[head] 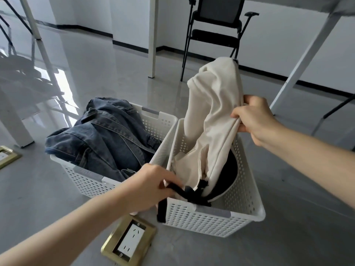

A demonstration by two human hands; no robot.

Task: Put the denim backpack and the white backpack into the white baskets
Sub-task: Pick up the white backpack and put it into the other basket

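Two white perforated baskets stand side by side on the grey floor. The denim backpack (101, 137) lies crumpled in the left basket (90, 181), bulging over its rim. The white backpack (213, 116) stands partly inside the right basket (207, 221), its upper half rising well above the rim. My right hand (251, 118) pinches the white fabric at its right side. My left hand (151, 185) grips a black strap (182, 191) of the white backpack at the basket's near left corner; part of the strap hangs outside.
A brass floor socket (128, 240) sits just in front of the baskets, another (5, 156) at the far left. White table legs (152, 37) and a black chair (217, 29) stand behind. A slanted table leg (305, 60) rises at the right.
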